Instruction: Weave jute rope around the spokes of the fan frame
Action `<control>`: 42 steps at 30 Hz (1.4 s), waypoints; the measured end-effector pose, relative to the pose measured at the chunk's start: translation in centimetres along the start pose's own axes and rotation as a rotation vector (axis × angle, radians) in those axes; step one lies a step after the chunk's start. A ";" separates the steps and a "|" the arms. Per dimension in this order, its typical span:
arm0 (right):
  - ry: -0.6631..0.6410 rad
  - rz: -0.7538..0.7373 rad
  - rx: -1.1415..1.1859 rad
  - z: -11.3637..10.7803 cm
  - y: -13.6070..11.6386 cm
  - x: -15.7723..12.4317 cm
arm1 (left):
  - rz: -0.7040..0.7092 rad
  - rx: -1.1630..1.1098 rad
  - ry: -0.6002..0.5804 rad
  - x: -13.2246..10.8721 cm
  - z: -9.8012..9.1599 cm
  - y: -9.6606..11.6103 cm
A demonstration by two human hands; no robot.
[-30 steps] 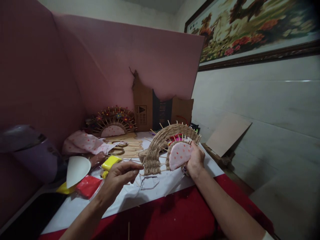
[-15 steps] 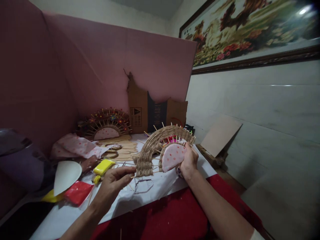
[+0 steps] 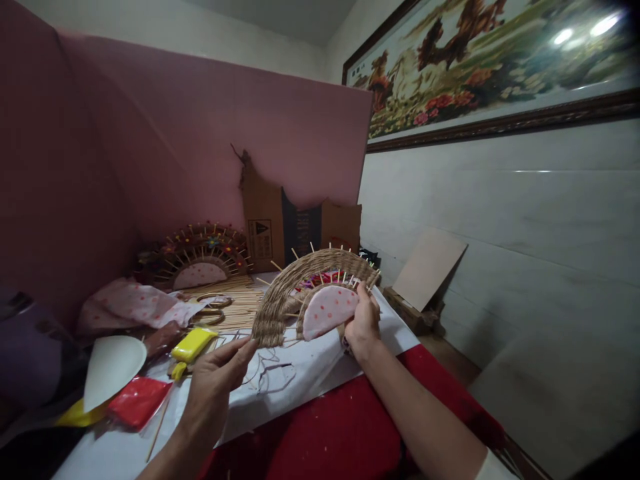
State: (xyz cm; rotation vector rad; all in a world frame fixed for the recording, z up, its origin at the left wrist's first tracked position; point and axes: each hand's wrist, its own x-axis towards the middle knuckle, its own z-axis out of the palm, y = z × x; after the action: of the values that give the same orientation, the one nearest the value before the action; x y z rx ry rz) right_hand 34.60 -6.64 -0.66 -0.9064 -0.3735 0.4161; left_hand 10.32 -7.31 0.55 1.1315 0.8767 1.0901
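Held up above the table is a woven fan-shaped craft piece, a twine arch on thin wooden sticks around a half-round pad in pink dotted cloth. My right hand grips it at the right end of the pad, thumb in front and the other fingers hidden behind. At the lower left end of the arch, my left hand pinches the tip of the piece between thumb and fingers. Stick ends poke out past the arch's outer edge.
A finished-looking similar fan leans at the back left, near wooden sticks, gold-handled scissors and dotted cloth. Yellow and red packets and a white half disc lie left. Cut cardboard stands behind.
The whole view has shifted, so the scene sits further left. Both hands still hold the woven piece, and my left hand's fingers have closed in at its lower left end.
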 end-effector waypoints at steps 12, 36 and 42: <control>-0.431 0.510 0.513 2.1 -3.5 -6.0 | -0.106 -0.356 -0.091 1.2 -1.5 0.7; -0.385 0.631 0.364 1.7 -1.8 -7.1 | -0.016 -0.170 -0.023 -0.1 -0.5 1.4; -0.370 0.594 0.347 1.6 -1.6 -7.0 | 0.057 -0.003 0.046 -0.2 -0.8 1.2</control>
State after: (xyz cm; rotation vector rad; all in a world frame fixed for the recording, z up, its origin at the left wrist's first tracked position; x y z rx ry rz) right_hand 28.15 -9.92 0.54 -0.5825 -0.3487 1.1686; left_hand 9.26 -7.26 1.59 1.1389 0.8833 1.1676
